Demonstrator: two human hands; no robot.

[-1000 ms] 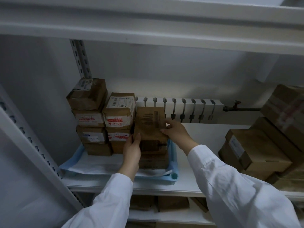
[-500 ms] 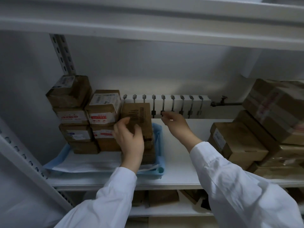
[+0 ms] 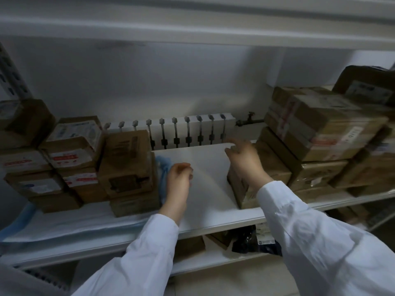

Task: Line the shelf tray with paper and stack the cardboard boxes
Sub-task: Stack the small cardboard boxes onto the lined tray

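Observation:
A blue shelf tray (image 3: 162, 167) lined with white paper (image 3: 64, 221) sits at the left of the shelf. Three stacks of brown cardboard boxes stand on it, the nearest stack (image 3: 128, 167) at its right end. My left hand (image 3: 178, 180) hovers just right of that stack over the bare shelf, fingers loosely curled and holding nothing. My right hand (image 3: 243, 161) reaches with spread fingers over the top left corner of a brown box (image 3: 275, 169) on the shelf's right side. Blur hides whether it touches the box.
A big pile of taped cardboard boxes (image 3: 320, 135) fills the shelf's right end. A white radiator (image 3: 188, 129) stands behind the shelf (image 3: 209, 189). An upper shelf board hangs close overhead. Boxes and a dark bag (image 3: 245, 238) lie on the shelf below.
Both hands have left the box stack on the tray. The right hand has moved right toward a box in the right pile, and my view has swung right.

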